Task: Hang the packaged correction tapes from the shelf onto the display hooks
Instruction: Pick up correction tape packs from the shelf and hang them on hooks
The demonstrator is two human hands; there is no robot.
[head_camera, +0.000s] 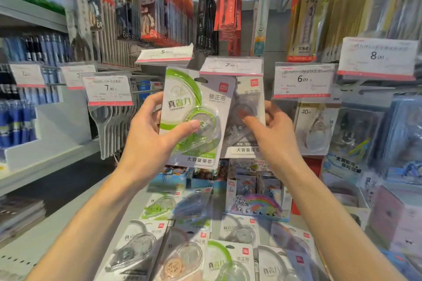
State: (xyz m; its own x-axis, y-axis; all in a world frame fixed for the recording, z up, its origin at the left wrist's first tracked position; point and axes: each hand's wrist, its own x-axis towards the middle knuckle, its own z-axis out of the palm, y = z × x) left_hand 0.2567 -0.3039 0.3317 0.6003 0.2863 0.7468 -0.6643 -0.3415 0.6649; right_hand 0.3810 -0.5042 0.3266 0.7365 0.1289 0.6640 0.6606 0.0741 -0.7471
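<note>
My left hand (150, 134) grips a green packaged correction tape (182, 89), thumb across its clear blister, holding it up just below the 7.90 price tag (231, 65). My right hand (271, 130) holds a grey packaged correction tape (247, 98) that hangs under that tag, thumb pressed on its front; the hook itself is hidden behind the tag. The green pack overlaps the grey one's left edge. Several more correction tape packs (219, 255) lie loose on the shelf (57, 230) below my arms.
Price tags stick out on hooks at left (107, 90) and right (302, 81), (376, 57). Scissors packs (112, 125) hang at left, other tape packs (312, 130) at right. Cartoon boxes (253, 198) stand behind the loose packs. Pen packs hang overhead.
</note>
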